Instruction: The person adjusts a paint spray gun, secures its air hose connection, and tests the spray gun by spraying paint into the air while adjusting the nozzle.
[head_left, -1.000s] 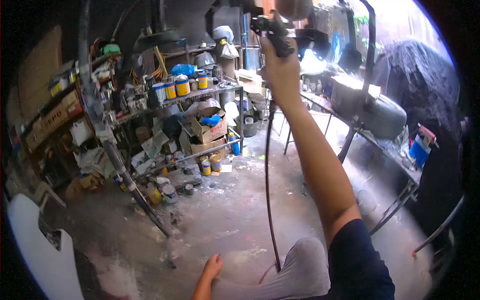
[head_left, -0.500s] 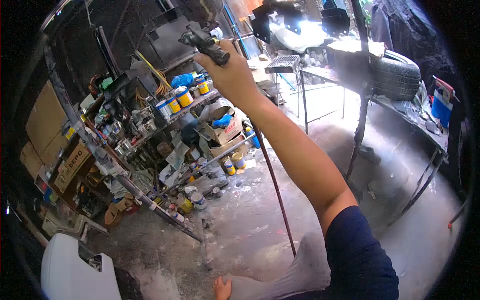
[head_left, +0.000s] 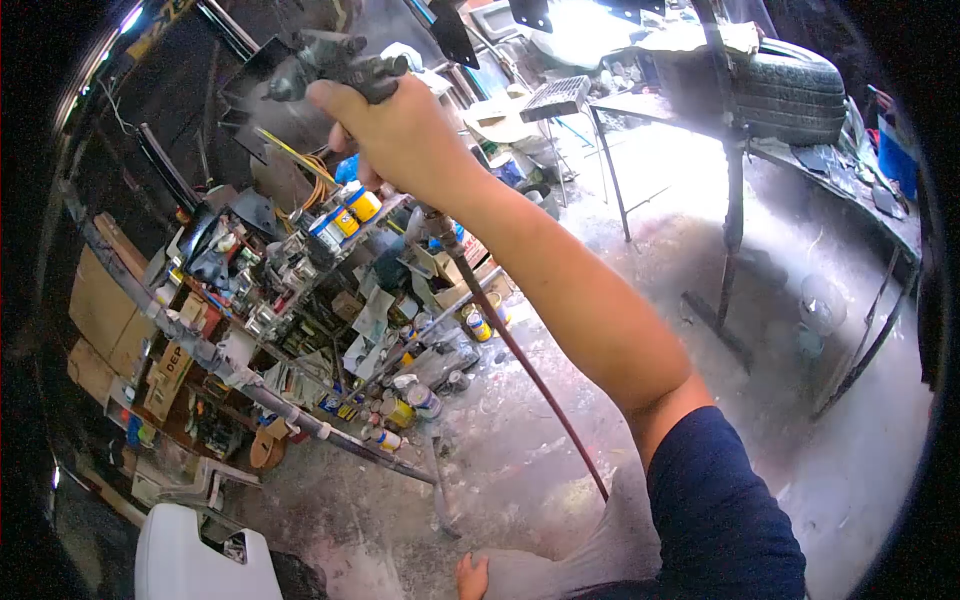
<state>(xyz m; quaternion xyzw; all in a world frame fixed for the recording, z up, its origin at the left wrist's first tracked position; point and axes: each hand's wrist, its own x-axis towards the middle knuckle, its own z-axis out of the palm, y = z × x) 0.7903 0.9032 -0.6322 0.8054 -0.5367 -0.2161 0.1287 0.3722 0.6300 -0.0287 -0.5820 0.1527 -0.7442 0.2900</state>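
My right hand (head_left: 400,140) is raised at the upper middle, its fingers wrapped round the handle of a dark spray gun (head_left: 335,68). The gun points left toward a dark panel (head_left: 262,85). A reddish-brown hose (head_left: 520,375) runs from below this hand down to my grey-clad leg (head_left: 560,570). Low in the view, my left hand (head_left: 472,577) lies against the leg with its fingers apart, partly cut off by the frame edge. It holds nothing that I can see.
Shelves with paint cans (head_left: 345,215) and clutter stand at left, behind a slanting pole (head_left: 285,405). Black plates (head_left: 455,38) hang at the top. A tyre (head_left: 790,95) lies on a bench at right. A white panel (head_left: 190,560) is at lower left.
My right hand has moved left and slightly up with the spray gun. The view has turned, so the shelves and bench appear shifted. My left hand still rests at the leg.
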